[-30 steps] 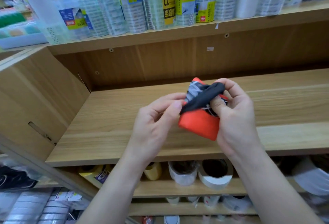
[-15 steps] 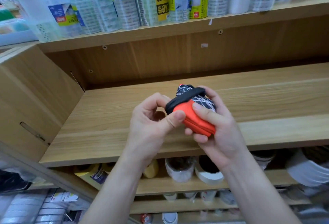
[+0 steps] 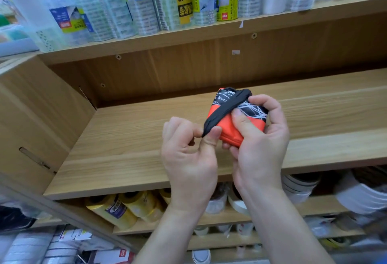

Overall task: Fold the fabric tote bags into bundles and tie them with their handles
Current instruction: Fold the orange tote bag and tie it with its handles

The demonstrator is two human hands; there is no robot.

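The left grip (image 3: 188, 159) pinches the end of the black handle (image 3: 223, 111), which lies across the folded orange bag (image 3: 231, 132). The right grip (image 3: 261, 148) clasps that bag above the wooden shelf (image 3: 125, 148). This looks like the tying step; next the handle needs tucking or knotting tight. The tape rolls (image 3: 146, 12) behind stand well apart and block nothing.

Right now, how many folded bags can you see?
1: the orange tote bag bundle, gripped by the right hand over the wooden shelf, left hand pinching its black handle. Others may be hidden.
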